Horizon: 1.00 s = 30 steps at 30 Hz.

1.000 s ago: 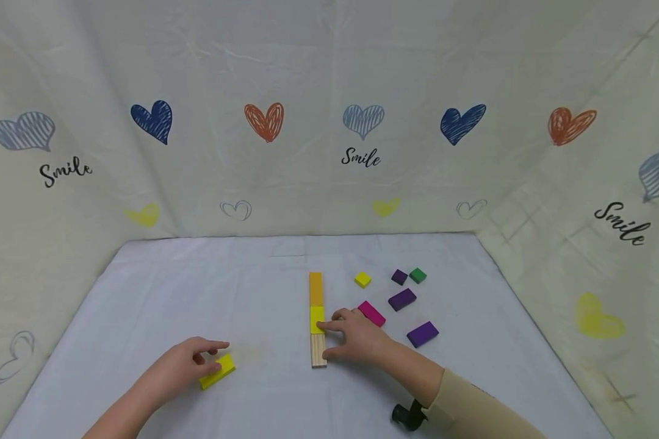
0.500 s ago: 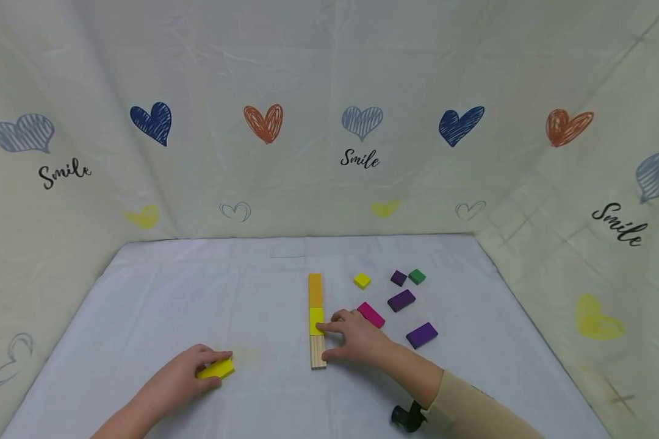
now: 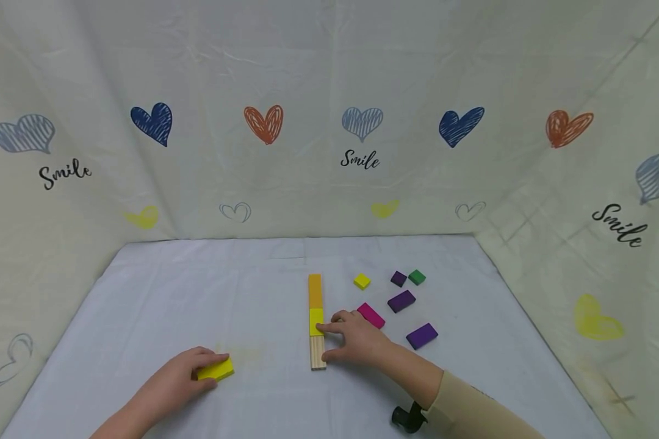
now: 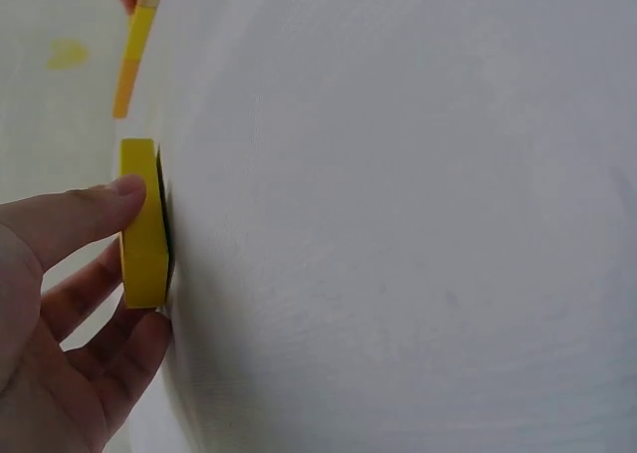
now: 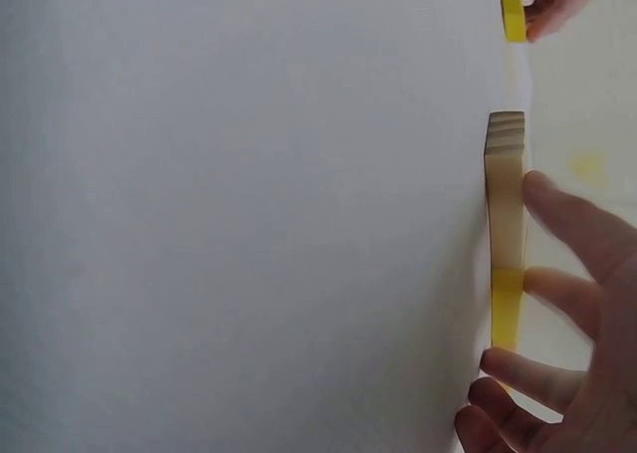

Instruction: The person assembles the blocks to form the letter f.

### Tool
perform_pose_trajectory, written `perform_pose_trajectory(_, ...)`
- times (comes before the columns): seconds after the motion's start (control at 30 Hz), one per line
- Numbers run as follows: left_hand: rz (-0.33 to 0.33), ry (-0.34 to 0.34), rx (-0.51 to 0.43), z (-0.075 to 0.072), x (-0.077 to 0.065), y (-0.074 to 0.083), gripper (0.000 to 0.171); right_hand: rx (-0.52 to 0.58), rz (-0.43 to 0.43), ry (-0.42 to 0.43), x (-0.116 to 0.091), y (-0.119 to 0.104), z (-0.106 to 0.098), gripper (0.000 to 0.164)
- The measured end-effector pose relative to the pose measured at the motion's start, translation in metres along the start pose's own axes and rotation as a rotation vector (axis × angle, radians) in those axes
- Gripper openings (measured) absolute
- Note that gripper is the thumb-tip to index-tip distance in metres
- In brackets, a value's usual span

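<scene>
On the left of the head view, my left hand (image 3: 171,379) pinches a yellow block (image 3: 217,369) between thumb and fingers. The left wrist view shows the thumb on one long face of that yellow block (image 4: 145,239), with fingers on the other side. A straight row stands mid-table: an orange block (image 3: 315,290) at the far end, a yellow block (image 3: 314,316) in the middle, a plain wooden block (image 3: 317,352) nearest. My right hand (image 3: 360,339) rests at the row's right side, index fingertip on the middle yellow block, thumb at the wooden one.
Right of the row lie a small yellow block (image 3: 362,281), a small dark purple block (image 3: 398,278), a green block (image 3: 417,277), a pink block (image 3: 371,315) and two longer purple blocks (image 3: 401,301). A black object (image 3: 409,417) sits beside the right sleeve.
My left hand has lowered its fingers over the loose yellow block, taken hold of it and turned it slightly. My right hand and the row have stayed put.
</scene>
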<state>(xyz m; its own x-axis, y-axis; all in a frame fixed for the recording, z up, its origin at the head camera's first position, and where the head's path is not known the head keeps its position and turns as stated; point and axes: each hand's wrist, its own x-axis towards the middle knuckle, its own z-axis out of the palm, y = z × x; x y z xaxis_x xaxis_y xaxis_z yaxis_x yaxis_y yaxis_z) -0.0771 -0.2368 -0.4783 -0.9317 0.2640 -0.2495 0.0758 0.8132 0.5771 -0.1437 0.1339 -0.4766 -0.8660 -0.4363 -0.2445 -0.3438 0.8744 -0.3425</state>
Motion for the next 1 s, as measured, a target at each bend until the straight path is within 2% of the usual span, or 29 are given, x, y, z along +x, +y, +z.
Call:
perform_pose_trajectory(0.17,-0.054,0.014,-0.020,-0.002,0.007,0.004,0.044,-0.003,-0.015,0.005,-0.001,0.000,-0.001,0.063)
perform_pose_trajectory(0.27,-0.065,0.021,-0.029,-0.004,0.014,0.006,0.044,-0.005,-0.021,0.008,-0.002,0.000,-0.001,0.063)
perform_pose_trajectory(0.37,-0.038,0.048,-0.016,-0.005,0.023,0.009,0.043,-0.006,-0.018,0.004,-0.002,0.000,-0.001,0.063)
perform_pose_trajectory(0.5,0.032,0.106,0.017,-0.007,0.037,0.013,0.043,0.002,-0.011,-0.001,-0.001,0.000,-0.001,0.063)
perform_pose_trajectory(0.63,0.090,0.136,0.038,-0.007,0.056,0.018,0.042,0.008,-0.006,-0.003,-0.001,0.001,0.001,0.063)
perform_pose_trajectory(1.0,0.125,0.126,0.065,-0.002,0.120,0.040,0.040,0.009,-0.010,0.003,-0.002,0.001,-0.001,0.063)
